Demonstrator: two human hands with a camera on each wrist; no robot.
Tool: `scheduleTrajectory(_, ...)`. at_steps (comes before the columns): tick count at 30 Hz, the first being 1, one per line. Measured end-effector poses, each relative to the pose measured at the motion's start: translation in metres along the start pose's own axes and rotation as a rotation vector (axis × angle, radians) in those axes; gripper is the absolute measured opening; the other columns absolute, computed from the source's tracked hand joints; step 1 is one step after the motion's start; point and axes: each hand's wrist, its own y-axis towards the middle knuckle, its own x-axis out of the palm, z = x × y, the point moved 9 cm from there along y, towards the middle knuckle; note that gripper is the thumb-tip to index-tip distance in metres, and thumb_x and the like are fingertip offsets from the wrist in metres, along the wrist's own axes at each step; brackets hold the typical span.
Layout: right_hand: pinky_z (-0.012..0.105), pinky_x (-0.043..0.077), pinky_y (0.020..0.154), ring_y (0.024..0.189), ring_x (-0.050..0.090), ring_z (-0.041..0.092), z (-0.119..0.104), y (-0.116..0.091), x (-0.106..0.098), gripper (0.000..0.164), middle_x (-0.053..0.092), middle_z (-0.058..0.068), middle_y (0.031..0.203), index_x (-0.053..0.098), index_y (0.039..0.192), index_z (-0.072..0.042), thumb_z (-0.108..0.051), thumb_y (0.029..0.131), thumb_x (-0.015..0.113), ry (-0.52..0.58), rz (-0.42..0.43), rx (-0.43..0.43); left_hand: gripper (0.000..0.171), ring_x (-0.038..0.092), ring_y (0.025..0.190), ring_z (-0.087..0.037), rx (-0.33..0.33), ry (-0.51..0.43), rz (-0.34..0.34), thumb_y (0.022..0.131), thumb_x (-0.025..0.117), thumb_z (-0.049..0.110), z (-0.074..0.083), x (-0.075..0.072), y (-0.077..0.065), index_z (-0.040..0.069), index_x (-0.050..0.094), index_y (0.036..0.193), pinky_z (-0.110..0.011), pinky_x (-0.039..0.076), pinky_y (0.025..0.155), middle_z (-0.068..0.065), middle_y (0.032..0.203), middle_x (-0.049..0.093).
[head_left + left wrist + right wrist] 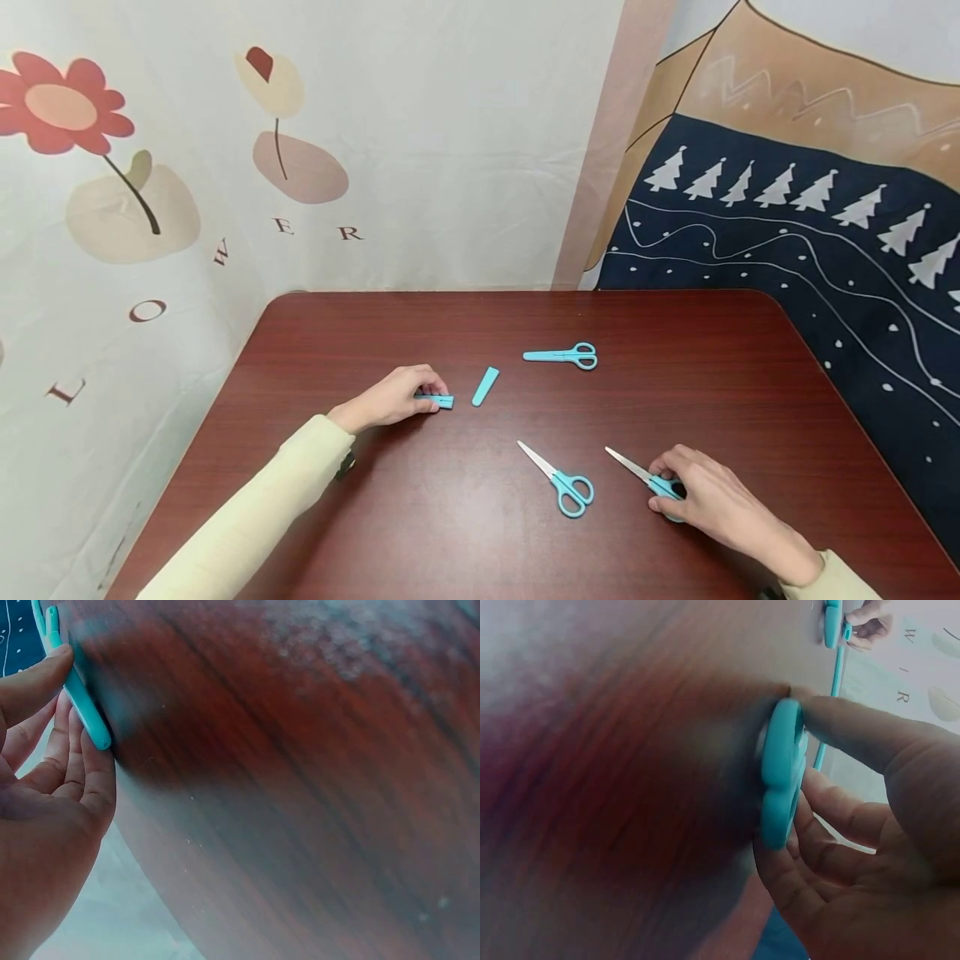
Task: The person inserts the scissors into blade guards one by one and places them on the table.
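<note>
Near the middle left of the table, my left hand (390, 397) pinches a light-blue scissor sheath (446, 402) between thumb and fingers. The left wrist view shows the sheath (91, 720) lying along the fingertips, low over the wood. A second sheath (486, 387) lies loose just right of that hand. At the front right, my right hand (712, 496) holds a pair of scissors (628, 464) by its blue handles, bare blades pointing up and left. In the right wrist view, thumb and fingers sit on either side of the scissors' handles (780, 754).
Another pair of bare-bladed scissors (542, 463) lies between the hands, near the right one. Farther back lies a pair of scissors in its sheath (546, 356). The dark red-brown table (360, 517) meets a printed cloth (450, 167) at its far edge.
</note>
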Motion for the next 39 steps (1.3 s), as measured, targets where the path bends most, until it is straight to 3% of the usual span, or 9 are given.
scheduleTrajectory(6, 0.029, 0.047, 0.066, 0.079, 0.051, 0.001, -0.005, 0.007, -0.001, 0.028, 0.055, -0.021, 0.088, 0.07, 0.089, -0.025, -0.015, 0.074, 0.091, -0.011, 0.037, -0.064, 0.015, 0.057, 0.085, -0.009, -0.003, 0.0, 0.008, 0.091, 0.08, 0.01, -0.001, -0.002, -0.003, 0.011, 0.075, 0.105, -0.027, 0.05, 0.077, 0.007, 0.093, 0.063)
scheduleTrajectory(18, 0.029, 0.048, 0.066, 0.08, 0.053, 0.005, -0.01, 0.023, 0.002, 0.025, 0.057, -0.02, 0.086, 0.07, 0.087, -0.025, -0.01, 0.076, 0.086, -0.025, 0.04, -0.108, 0.015, 0.058, 0.085, -0.011, 0.0, -0.018, 0.027, 0.092, 0.08, 0.009, 0.001, -0.007, -0.01, 0.009, 0.075, 0.106, -0.033, 0.052, 0.078, 0.006, 0.094, 0.063)
scheduleTrajectory(29, 0.024, 0.045, 0.065, 0.079, 0.049, 0.003, -0.025, 0.039, -0.009, 0.027, 0.056, -0.018, 0.086, 0.068, 0.088, -0.023, -0.007, 0.072, 0.083, 0.023, 0.182, -0.203, 0.015, 0.059, 0.089, -0.013, -0.011, -0.034, 0.094, 0.091, 0.08, 0.01, 0.006, -0.017, -0.017, 0.012, 0.075, 0.105, -0.032, 0.052, 0.08, 0.006, 0.097, 0.064)
scheduleTrajectory(39, 0.025, 0.046, 0.068, 0.08, 0.049, 0.002, -0.035, 0.058, -0.013, 0.029, 0.055, -0.017, 0.092, 0.069, 0.094, -0.026, -0.006, 0.079, 0.082, 0.117, 0.157, -0.136, 0.016, 0.058, 0.089, -0.013, -0.025, -0.119, 0.152, 0.094, 0.077, 0.006, 0.014, -0.021, -0.025, 0.013, 0.073, 0.107, -0.037, 0.052, 0.082, 0.005, 0.101, 0.065)
